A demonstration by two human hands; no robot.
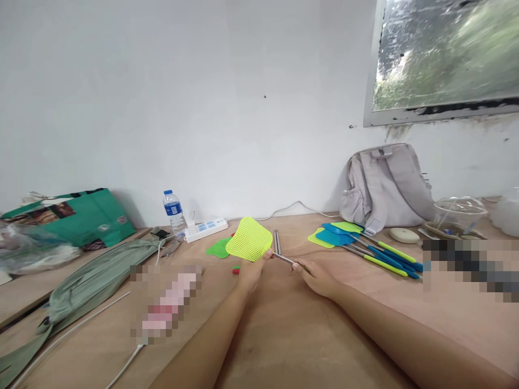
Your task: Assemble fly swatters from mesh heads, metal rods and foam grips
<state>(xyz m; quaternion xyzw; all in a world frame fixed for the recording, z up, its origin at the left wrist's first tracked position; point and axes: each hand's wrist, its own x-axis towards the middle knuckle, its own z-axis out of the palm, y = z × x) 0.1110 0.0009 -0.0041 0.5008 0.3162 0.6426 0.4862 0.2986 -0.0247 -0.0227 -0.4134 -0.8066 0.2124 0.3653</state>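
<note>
Above the worktop (263, 335), the left hand (250, 276) pinches the yellow-green flyswatter head (249, 239) at its base, while the right hand (315, 276) has its fingers closed on the slim metal shaft (284, 259). The mesh looks light and bendy, the shaft stiffer; their joint seems the surest hold. Beyond lie metal rods (277, 242), with flyswatters (336, 236) to the right.

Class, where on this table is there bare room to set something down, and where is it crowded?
Bare table lies between the left forearm and right forearm; a smaller patch separates the metal rods from the swatter pile. Crowded: beside the backpack, and around the bottle and power strip.
</note>
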